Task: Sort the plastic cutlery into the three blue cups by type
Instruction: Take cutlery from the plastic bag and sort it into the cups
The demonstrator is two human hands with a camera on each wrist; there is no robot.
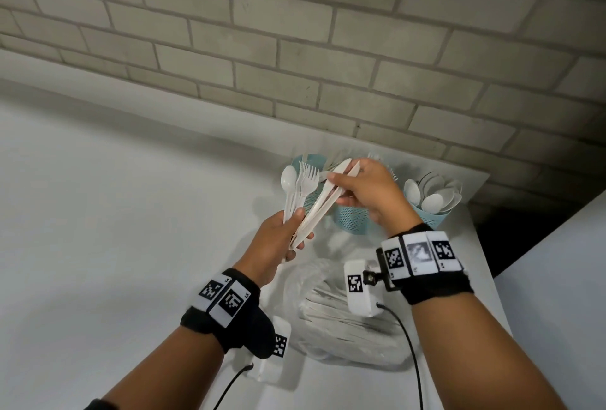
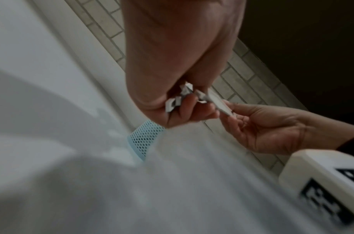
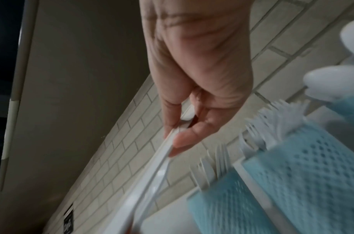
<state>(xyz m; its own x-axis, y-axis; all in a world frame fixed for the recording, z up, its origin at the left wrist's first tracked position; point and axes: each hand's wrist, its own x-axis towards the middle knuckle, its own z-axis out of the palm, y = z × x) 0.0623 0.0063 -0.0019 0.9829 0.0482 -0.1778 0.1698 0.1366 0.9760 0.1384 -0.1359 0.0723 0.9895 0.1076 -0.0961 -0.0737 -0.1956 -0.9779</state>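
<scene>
My left hand (image 1: 294, 233) grips a fan of white plastic cutlery by the handles: a spoon (image 1: 288, 180), several forks (image 1: 307, 180) and some knives (image 1: 323, 204). My right hand (image 1: 337, 188) pinches the knives near their upper ends, thumb against fingers (image 3: 183, 139). Behind the hands stand three blue mesh cups. The left cup (image 1: 311, 161) is mostly hidden by the held cutlery. The middle cup (image 1: 351, 221) holds forks (image 3: 282, 114). The right cup (image 1: 430, 217) is full of spoons (image 1: 433, 194). In the left wrist view the handle ends (image 2: 178, 101) stick out of my left fist.
A clear plastic bag (image 1: 344, 314) with more white cutlery lies on the white table (image 1: 131, 212) just under my wrists. A brick wall (image 1: 295, 48) runs right behind the cups. The table's right edge (image 1: 485, 262) drops to a dark gap.
</scene>
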